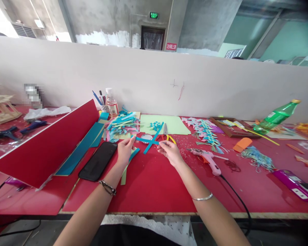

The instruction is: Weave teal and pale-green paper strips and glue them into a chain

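Observation:
Between my two hands, blue paper strips cross each other above the red table. My left hand pinches the left end of the crosswise strip, and my right hand pinches its right end. A second blue strip runs slantwise across it, close to my right fingers. Just behind are scissors with yellow and red handles and a small round lid-like disc. By my left wrist lie loose blue and pale green strips. A small woven blue and green piece rests beyond the strips.
A black phone and an upright red board stand left. Cut strips are heaped by a bottle. At right are a pink glue gun with a cord, woven paper pieces and a green bottle.

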Demonstrator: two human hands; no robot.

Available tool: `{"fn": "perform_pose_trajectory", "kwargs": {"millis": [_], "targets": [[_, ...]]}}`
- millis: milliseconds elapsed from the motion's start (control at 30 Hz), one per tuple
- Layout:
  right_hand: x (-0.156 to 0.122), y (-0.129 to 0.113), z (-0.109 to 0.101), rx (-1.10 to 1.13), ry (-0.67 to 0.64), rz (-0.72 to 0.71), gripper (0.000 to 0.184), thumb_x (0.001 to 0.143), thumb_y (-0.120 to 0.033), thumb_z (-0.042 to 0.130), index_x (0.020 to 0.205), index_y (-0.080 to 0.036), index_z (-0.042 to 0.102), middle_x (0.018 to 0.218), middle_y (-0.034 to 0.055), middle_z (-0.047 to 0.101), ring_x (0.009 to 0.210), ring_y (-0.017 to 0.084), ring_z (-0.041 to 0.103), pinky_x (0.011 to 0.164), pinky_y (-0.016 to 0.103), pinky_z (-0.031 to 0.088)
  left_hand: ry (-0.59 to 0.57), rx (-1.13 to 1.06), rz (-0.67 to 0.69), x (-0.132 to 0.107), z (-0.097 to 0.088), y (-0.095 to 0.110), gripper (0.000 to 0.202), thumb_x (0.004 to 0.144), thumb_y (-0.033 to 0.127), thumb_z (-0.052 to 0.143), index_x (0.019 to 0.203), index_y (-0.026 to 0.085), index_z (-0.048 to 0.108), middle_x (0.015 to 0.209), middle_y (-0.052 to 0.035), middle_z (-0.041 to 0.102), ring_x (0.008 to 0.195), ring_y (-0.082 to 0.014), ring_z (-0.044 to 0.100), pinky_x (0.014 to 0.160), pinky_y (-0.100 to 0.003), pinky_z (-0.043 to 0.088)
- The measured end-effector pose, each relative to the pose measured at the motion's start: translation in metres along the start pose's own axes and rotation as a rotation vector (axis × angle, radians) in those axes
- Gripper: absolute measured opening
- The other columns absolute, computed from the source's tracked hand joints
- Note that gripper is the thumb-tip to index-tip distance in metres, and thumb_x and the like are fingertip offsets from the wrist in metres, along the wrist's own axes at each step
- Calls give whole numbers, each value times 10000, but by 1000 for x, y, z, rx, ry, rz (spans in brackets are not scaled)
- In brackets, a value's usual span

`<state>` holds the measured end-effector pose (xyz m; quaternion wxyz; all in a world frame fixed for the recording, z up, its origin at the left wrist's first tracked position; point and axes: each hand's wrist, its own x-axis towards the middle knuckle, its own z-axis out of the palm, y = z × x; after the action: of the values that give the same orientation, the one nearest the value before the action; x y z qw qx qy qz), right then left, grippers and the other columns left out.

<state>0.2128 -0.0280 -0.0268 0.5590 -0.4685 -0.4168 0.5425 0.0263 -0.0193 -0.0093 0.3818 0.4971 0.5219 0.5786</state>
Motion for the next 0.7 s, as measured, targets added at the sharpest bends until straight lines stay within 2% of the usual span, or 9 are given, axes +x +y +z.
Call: {"fn": "perform_pose_trajectory", "kwargs": {"millis": [133, 333, 500, 700], "targets": [[2, 1, -2, 87, 38, 14, 273, 578, -387, 673, 721, -181, 564, 632, -7, 633, 522, 83, 589, 597, 244, 517, 5, -21, 2, 1, -1, 0, 334, 689, 429, 532, 612, 121, 634, 377, 53, 415, 352, -46, 332, 360, -172, 248], [2, 0, -1, 116, 46, -2, 280, 550, -366, 697, 711, -167, 584, 643, 11, 642, 568, 115, 613, 642, 275, 530, 43, -54, -14, 3, 0, -5, 339, 689, 432, 529, 621, 118, 638, 382, 54, 421, 351, -45, 318, 368, -181, 240], [2, -1, -1, 95, 40, -33, 260, 549, -355, 696, 667, -158, 575, 604, -2, 625, 544, 94, 599, 608, 230, 519, 55, -58, 6, 3, 0, -6, 350, 690, 444, 529, 625, 118, 639, 375, 61, 392, 358, -43, 293, 380, -181, 233], [0, -3, -1, 37, 31, -77, 281, 604, -415, 639, 619, -159, 524, 559, -5, 607, 470, 79, 567, 509, 204, 484, 69, -59, 7, 3, -1, -5, 342, 683, 441, 539, 643, 116, 638, 374, 67, 375, 364, -40, 268, 385, -179, 224]]}}
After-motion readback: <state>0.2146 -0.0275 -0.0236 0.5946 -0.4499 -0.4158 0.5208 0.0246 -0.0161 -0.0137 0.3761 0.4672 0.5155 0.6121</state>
